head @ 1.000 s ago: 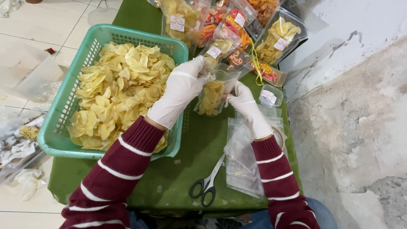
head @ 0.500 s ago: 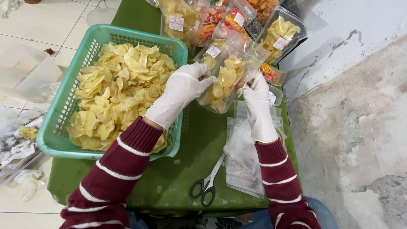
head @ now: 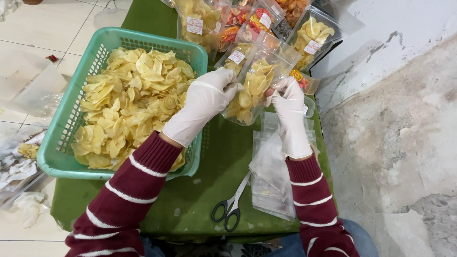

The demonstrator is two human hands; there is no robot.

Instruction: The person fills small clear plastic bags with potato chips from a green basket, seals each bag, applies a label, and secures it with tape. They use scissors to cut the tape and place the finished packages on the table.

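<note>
Both my hands wear white gloves and striped maroon sleeves. My left hand (head: 205, 102) and my right hand (head: 288, 102) grip the two sides of a clear plastic bag of yellow chips (head: 251, 90), held tilted above the green table (head: 214, 166). A teal basket (head: 85, 164) heaped with loose yellow chips (head: 128, 104) sits just left of my left hand.
Several filled, labelled chip bags (head: 266, 21) lie piled at the table's far end. A stack of empty clear bags (head: 271, 178) lies under my right forearm, with black-handled scissors (head: 231, 209) beside it. Tiled floor with crumpled plastic (head: 24, 157) is at left, a rough concrete wall (head: 395, 133) at right.
The bag of chips has risen and tilted away from me, toward the pile of filled bags. My right hand moved up from the empty bags and now grips the bag's right side.
</note>
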